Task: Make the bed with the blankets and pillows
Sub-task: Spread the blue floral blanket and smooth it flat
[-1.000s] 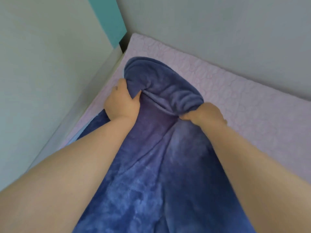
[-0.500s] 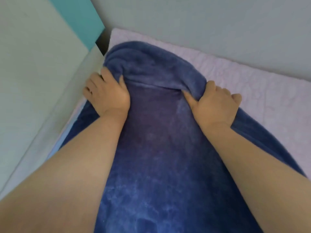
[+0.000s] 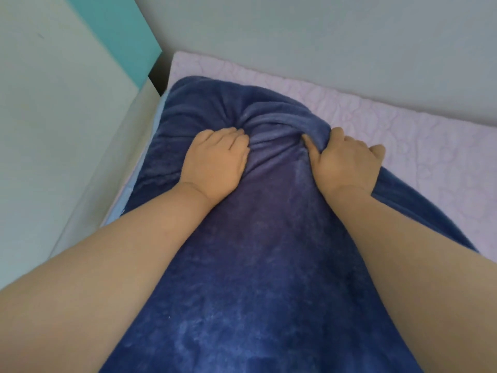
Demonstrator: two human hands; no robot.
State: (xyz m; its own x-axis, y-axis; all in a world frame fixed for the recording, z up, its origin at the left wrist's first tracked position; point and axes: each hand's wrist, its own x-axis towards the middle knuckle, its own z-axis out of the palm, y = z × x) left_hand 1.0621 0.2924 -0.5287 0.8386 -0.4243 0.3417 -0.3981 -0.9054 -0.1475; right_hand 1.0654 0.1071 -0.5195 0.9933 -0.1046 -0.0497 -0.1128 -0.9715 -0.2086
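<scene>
I have both hands on the blanket [image 3: 258, 265], a dark blue plush one that runs from 6 o'clock up the middle of my view and ends in a rounded, bunched edge near 12 o'clock. It lies on the bed [image 3: 403, 146], whose pale lilac quilted cover shows bare from 12 round to 3 o'clock. My left hand [image 3: 215, 160] sits just left of centre, knuckles up, fingers curled down into the fleece where the folds gather into a knot of creases; I can't see the fingertips, but the cloth puckers tightly toward them. My right hand [image 3: 347, 162] is just right of centre, thumb and fingers pinching a raised fold of the blanket, with the little finger resting out toward the cover. The two hands are near each other, the gathered ridge between them. At 9 o'clock stands a pale wall [image 3: 53, 130], with a teal panel [image 3: 118, 30] at 11. I can read no label or writing anywhere.
</scene>
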